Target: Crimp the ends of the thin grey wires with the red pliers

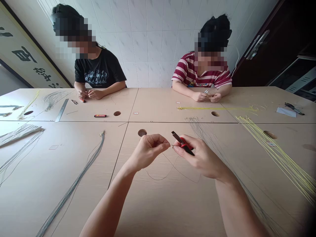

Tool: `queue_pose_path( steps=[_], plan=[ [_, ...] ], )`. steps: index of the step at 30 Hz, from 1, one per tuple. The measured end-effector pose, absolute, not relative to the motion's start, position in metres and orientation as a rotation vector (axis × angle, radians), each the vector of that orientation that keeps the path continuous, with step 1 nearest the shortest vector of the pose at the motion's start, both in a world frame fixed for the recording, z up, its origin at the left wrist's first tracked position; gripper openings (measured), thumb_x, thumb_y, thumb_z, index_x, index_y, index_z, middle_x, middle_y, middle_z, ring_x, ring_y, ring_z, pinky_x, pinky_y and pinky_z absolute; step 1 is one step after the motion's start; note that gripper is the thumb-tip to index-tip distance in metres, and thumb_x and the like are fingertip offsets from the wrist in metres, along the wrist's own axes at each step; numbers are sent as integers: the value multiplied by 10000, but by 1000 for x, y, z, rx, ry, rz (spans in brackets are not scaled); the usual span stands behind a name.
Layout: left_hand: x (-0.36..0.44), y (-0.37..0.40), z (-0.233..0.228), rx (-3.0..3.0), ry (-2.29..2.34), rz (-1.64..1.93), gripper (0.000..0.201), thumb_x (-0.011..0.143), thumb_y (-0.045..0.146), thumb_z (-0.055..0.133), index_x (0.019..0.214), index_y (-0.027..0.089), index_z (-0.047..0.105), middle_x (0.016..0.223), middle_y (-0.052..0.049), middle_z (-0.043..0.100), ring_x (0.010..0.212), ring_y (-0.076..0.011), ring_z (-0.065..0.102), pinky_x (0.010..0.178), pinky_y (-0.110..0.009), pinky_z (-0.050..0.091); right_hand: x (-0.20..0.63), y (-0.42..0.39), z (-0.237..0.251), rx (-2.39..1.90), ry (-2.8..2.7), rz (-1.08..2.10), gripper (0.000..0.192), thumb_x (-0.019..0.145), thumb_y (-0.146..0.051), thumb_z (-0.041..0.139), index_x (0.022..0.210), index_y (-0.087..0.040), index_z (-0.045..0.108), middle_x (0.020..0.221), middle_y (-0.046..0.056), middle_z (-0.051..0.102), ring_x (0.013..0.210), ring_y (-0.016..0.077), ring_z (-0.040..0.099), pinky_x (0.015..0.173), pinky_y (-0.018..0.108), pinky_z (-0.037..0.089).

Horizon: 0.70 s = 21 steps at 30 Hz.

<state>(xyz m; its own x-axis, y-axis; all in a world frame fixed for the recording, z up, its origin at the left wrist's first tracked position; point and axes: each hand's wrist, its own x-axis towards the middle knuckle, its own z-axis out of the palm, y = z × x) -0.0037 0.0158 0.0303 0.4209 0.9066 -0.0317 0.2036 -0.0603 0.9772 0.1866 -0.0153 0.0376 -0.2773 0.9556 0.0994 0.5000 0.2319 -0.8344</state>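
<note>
Head view looks down at 2 bare hands over a tan table (pixel 172 204). Both hands hang a little above the table, close together, so the small work sits right between them where the eyes can see it.

The left hand (pixel 148 149) is curled nearly shut. Its thumb and first finger pinch the end of a thin cord (pixel 160 177). From the pinch the cord drops down, makes a loose loop on the table under both hands, and runs off below the right hand.

The right hand (pixel 199 156) is clenched around a small tool (pixel 182 143) with red grips and a dark tip. The tip sticks up and away, past the thumb. The fingertips of this hand also meet the cord end, touching the left fingertips, so the end is kept steady from 2 sides.

Left of the left hand lies a grey bundle (pixel 81 177) of cords, well apart. Right of the right hand lies a yellow bundle (pixel 278 154), and more grey cords run just beside that wrist. Just beyond the left hand is a round hole (pixel 142 132) in the table.

Across the table sit 2 other people. One in a black shirt (pixel 100 70) and one in a striped shirt (pixel 197 74) each work with their own hands near their own cords.
</note>
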Motion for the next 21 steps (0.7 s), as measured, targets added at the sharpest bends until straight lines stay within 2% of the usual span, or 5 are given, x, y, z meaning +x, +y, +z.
queue_pose_path(
  steps=[5, 9, 12, 18, 21],
  plan=[
    [-7, 16, 30, 1567, 982, 781, 183, 833, 313, 627, 763, 146, 649, 612, 28, 429, 585, -84, 333, 516, -233, 273, 187, -17, 39, -1324, -1872, 923, 182, 920, -309, 512, 771, -206, 497, 658, -45, 415, 599, 114, 364, 559, 251, 310],
    [-7, 15, 29, 1569, 882, 864, 161, 817, 294, 666, 923, 173, 670, 593, 65, 324, 547, -72, 288, 514, -226, 272, 187, -17, 41, -1301, -1867, 975, 180, 933, -307, 499, 784, -207, 509, 661, -46, 414, 600, 110, 363, 561, 251, 306],
    [-5, 14, 29, 1587, 884, 889, 170, 807, 324, 683, 891, 177, 687, 569, 74, 258, 536, -74, 253, 500, -229, 245, 187, -17, 40, -1309, -1858, 1007, 189, 930, -319, 503, 779, -205, 499, 663, -43, 405, 600, 112, 351, 551, 254, 296],
    [-3, 13, 29, 1657, 967, 883, 199, 823, 356, 652, 789, 164, 687, 599, 30, 433, 576, -90, 343, 523, -237, 298, 187, -19, 39, -1334, -1834, 1037, 210, 922, -344, 512, 771, -204, 472, 677, -28, 404, 612, 121, 361, 553, 260, 299],
    [-3, 12, 31, 1724, 998, 900, 197, 846, 341, 619, 774, 163, 665, 615, 27, 470, 574, -85, 360, 527, -223, 327, 187, -19, 40, -1311, -1816, 1044, 200, 918, -356, 518, 790, -202, 502, 689, -18, 432, 629, 128, 389, 571, 261, 327]
  ],
)
